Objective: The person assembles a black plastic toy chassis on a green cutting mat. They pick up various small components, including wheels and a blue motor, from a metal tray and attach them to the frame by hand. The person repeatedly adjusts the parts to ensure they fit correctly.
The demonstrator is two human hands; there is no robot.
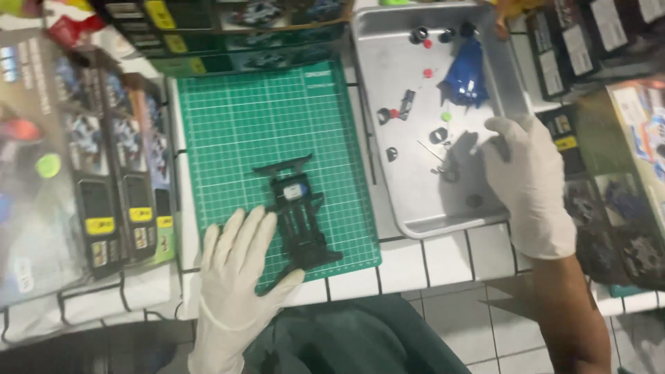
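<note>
A black toy car chassis (299,211) lies on a green cutting mat (242,118). My left hand (239,266), in a white glove, rests flat on the mat's near left corner, fingers apart, thumb touching the chassis's rear end. My right hand (530,180), also gloved, reaches into a metal tray (388,83) at its near right side, fingers bent down over small parts. Whether it pinches anything is hidden. The tray holds a blue car body shell (467,73), black wheels (419,34), small rings and red and green bits.
Boxed kits (90,180) are stacked at the left, more boxes (228,28) along the back and at the right (623,173). The mat and tray sit on a white tiled counter (443,260) whose edge runs just below them. Dark green cloth (346,339) lies below the edge.
</note>
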